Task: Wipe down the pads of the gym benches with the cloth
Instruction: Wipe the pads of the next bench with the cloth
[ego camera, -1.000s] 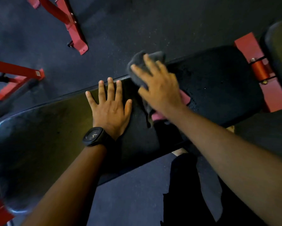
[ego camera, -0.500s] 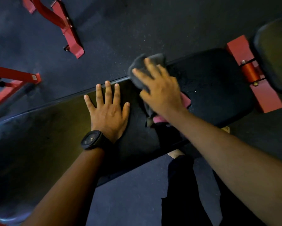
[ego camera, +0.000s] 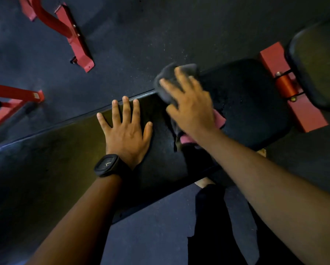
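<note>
The right hand, blurred, seems to press the grey cloth with fingers spread flat at the far edge of the bench pad, the cloth overhanging toward 12 o'clock. At its 9 o'clock the left hand lies flat on the pad, fingers straight and splayed, holding nothing. Bare pad runs toward 3 o'clock up to the red frame.

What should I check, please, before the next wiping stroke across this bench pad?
1. Contact of right hand with cloth: ok, fingers spread on it.
2. Seat of cloth on bench pad: ok, though part overhangs the far edge.
3. Bracing by left hand, flat on the pad: ok.
4. Leftward path free: not ok, left hand lies close beside the cloth.
5. Pad surface clean: cannot tell, too dark.
</note>
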Demonstrator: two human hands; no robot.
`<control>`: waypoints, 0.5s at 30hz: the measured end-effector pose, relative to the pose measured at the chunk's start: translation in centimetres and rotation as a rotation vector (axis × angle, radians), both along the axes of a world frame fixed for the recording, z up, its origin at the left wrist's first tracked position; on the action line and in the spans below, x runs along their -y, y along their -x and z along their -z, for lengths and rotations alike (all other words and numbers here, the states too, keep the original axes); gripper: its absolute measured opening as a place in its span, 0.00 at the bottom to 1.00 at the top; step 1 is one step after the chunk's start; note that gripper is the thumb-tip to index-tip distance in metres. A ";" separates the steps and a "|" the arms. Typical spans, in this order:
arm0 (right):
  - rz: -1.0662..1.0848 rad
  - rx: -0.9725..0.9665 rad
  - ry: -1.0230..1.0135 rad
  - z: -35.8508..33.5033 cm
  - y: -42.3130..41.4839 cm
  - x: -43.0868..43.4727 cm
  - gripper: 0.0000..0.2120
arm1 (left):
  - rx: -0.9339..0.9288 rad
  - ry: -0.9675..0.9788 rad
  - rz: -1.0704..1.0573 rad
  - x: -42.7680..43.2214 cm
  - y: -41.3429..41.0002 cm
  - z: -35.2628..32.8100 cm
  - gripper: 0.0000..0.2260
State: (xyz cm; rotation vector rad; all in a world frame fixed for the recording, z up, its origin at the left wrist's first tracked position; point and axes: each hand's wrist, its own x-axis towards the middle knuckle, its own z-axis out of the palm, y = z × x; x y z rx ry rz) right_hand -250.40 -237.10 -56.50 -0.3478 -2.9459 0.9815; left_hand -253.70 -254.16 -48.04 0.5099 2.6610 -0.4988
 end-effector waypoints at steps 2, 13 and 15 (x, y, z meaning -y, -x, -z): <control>0.235 0.097 0.041 0.5 -1.7 -1.2 0.32 | 0.006 -0.008 0.002 -0.3 0.0 -0.1 0.32; -0.096 -0.058 -0.032 -0.6 -0.1 0.9 0.30 | 0.018 0.003 0.016 -1.2 0.1 0.7 0.32; 0.087 0.048 -0.011 0.8 0.6 -2.3 0.31 | 0.029 0.006 0.012 -1.6 0.2 0.6 0.32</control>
